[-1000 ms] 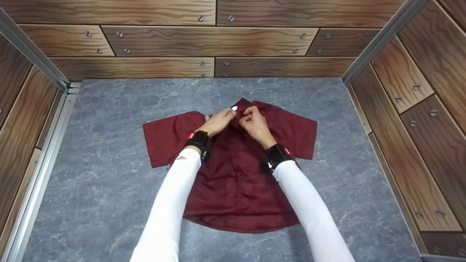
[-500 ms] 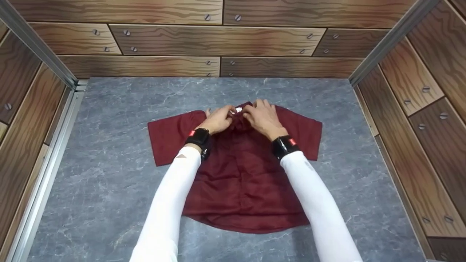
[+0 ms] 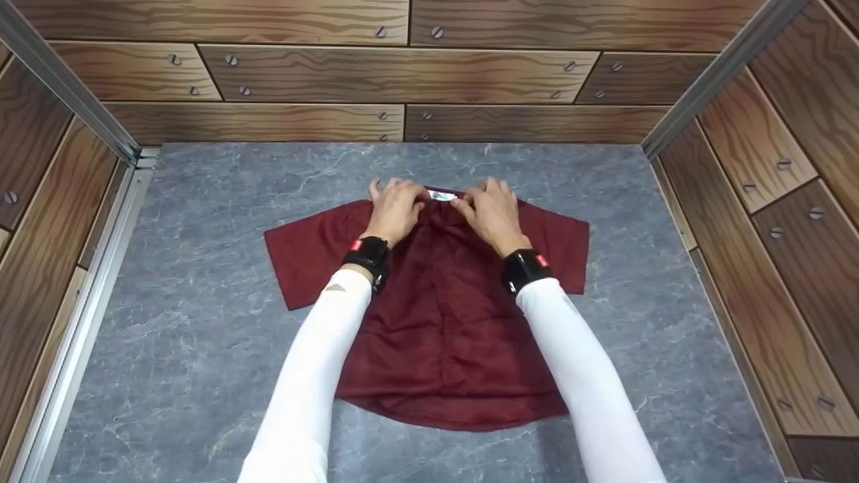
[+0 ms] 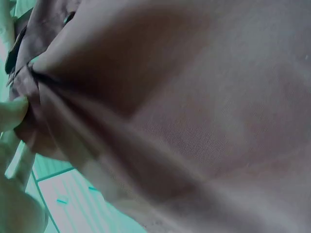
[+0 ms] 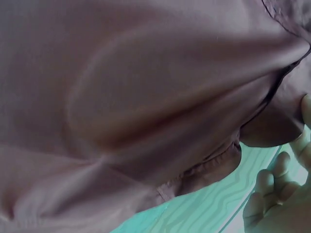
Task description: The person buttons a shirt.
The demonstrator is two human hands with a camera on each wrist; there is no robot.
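Observation:
A dark red short-sleeved shirt [image 3: 436,335] lies spread on the grey floor surface, its collar end away from me and its curved hem toward me. At the collar a white label [image 3: 441,196] shows between the hands. My left hand [image 3: 397,209] pinches the left side of the collar between thumb and fingers. My right hand [image 3: 494,213] pinches the collar's right side the same way. Both wrist views are mostly filled by the shirt cloth [image 4: 204,116], with folds running to the pinched collar. In the right wrist view several curled fingers [image 5: 272,187] show beside the collar.
Grey marbled surface [image 3: 201,376] surrounds the shirt. Wood-patterned panels [image 3: 396,74] wall the back and both sides, with metal rails [image 3: 87,268] along the edges. White sleeves [image 3: 302,376] and black wrist cameras [image 3: 527,270] cover the arms.
The right hand has moved outward and away from me onto the right side of the collar. The left hand has shifted slightly up and left. The collar has opened wider, and the label shows flat.

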